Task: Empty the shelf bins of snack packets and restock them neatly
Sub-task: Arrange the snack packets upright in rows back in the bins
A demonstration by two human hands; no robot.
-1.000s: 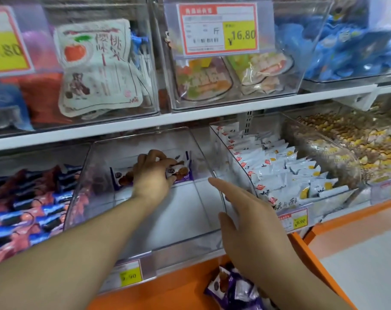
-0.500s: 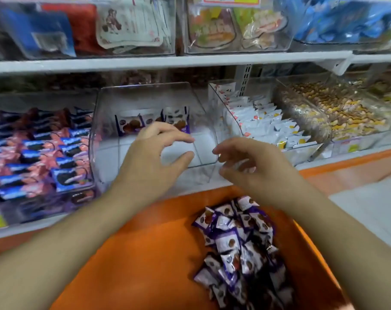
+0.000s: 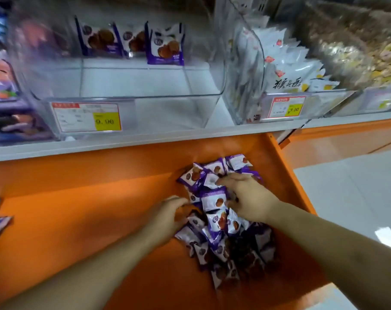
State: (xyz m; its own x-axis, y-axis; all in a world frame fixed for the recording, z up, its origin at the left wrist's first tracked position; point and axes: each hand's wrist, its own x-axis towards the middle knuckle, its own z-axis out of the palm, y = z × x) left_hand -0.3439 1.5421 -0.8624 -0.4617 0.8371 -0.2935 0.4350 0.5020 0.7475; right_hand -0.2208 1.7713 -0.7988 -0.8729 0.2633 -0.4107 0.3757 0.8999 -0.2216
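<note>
A heap of purple-and-white snack packets (image 3: 221,222) lies on the orange ledge (image 3: 89,220) below the shelf. My left hand (image 3: 167,218) is at the heap's left edge, fingers curled in among the packets; its fingertips are hidden. My right hand (image 3: 249,198) lies on top of the heap with its fingers stretched over the packets. Above stands the clear plastic bin (image 3: 132,96), nearly bare, with three of the same packets (image 3: 165,47) upright against its back wall.
A 9.90 price label (image 3: 87,117) hangs on the bin's front. To the right is a bin of white packets (image 3: 286,63), then a bin of yellow-brown sweets (image 3: 358,50). Dark and blue packets (image 3: 4,101) fill the left bin. White floor (image 3: 358,186) lies at the right.
Both hands have come out of the clear bin and dropped down to the heap on the orange ledge. The view has tilted down with them.
</note>
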